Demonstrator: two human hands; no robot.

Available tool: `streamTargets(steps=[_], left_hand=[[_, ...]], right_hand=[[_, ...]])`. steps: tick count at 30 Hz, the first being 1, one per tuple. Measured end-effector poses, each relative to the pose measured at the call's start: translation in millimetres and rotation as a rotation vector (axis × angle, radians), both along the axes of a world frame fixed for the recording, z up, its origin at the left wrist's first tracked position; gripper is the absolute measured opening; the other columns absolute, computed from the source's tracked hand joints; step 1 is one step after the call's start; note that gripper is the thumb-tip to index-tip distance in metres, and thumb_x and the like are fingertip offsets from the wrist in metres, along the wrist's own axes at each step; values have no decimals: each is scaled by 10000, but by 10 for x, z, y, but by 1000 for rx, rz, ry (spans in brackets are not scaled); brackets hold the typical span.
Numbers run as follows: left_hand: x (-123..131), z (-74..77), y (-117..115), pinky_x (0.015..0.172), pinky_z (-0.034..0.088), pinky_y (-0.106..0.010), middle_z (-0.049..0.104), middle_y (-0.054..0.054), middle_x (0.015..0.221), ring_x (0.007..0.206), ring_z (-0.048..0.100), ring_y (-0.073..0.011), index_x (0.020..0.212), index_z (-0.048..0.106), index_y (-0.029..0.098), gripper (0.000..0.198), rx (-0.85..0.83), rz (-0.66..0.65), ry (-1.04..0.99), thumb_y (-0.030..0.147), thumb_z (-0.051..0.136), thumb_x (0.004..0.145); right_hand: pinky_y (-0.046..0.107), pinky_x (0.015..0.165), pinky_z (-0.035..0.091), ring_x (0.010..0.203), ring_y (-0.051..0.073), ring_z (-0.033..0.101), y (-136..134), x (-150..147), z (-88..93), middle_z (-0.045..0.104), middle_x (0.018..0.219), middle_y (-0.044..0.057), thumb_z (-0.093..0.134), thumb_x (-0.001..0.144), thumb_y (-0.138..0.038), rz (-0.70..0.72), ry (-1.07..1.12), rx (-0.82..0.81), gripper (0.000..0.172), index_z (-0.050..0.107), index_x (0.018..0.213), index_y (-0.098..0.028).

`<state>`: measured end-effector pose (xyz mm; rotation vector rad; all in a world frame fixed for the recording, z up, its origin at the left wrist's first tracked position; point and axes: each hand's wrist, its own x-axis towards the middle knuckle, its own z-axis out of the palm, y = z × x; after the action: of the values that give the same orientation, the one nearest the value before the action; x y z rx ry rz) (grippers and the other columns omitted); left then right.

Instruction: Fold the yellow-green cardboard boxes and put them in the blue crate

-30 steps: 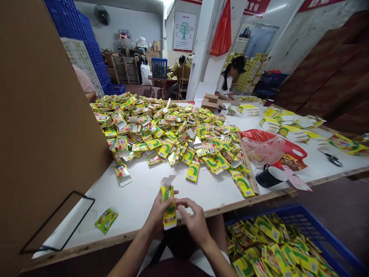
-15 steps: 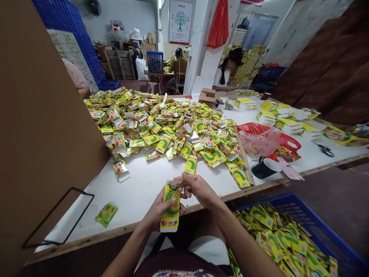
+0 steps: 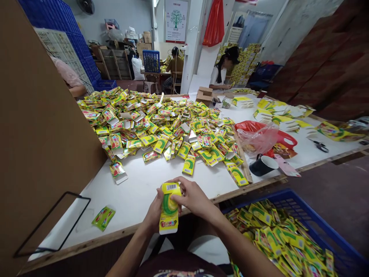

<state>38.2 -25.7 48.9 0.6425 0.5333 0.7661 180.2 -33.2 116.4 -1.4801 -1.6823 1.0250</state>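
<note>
A small yellow and green carton [image 3: 169,207] stands upright over the near table edge, a barcode on its top end. My left hand [image 3: 153,214] grips it from the left and behind. My right hand [image 3: 191,196] is closed around its upper end, fingers pressing the top. Beyond my hands a big heap of the same cartons [image 3: 161,127] covers the white table [image 3: 144,184]. One green sachet [image 3: 103,217] lies alone at the near left.
A tall brown cardboard sheet [image 3: 40,127] stands at the left. A blue crate [image 3: 288,234] of finished cartons sits low at the right. A red bag [image 3: 265,136], a dark cup [image 3: 262,165], scissors [image 3: 318,145] and flat carton stacks [image 3: 273,113] lie right. People sit working beyond.
The carton's white top flap stood open a second ago; now the top is folded down with the barcode showing. My right hand moved up from the carton's side to its top.
</note>
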Motion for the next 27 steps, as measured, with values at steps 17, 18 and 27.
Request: streamTargets(steps=[17, 18, 27], left_hand=[[52, 162, -6, 497, 472, -279, 645, -25, 682, 501, 620, -173, 1330, 282, 277, 682, -33, 62, -145, 684, 342, 785], [54, 156, -10, 496, 473, -278, 642, -19, 666, 498, 620, -174, 1322, 288, 278, 680, -35, 64, -145, 684, 350, 781], [39, 7, 155, 675, 530, -353, 679, -101, 842, 731, 669, -222, 1050, 525, 127, 531, -383, 206, -130, 591, 366, 848]], right_hand=[[191, 436, 377, 398, 102, 534, 4, -65, -35, 533, 526, -75, 488, 862, -281, -51, -70, -14, 151, 528, 990, -212], [197, 453, 380, 410, 106, 532, 7, -70, -51, 529, 519, -74, 494, 859, -270, -54, -125, 14, 150, 537, 991, -214], [418, 960, 349, 1171, 238, 452, -94, 36, -307, 513, 1265, 86, 430, 796, -55, 87, -323, 439, 456, 549, 1194, -244]])
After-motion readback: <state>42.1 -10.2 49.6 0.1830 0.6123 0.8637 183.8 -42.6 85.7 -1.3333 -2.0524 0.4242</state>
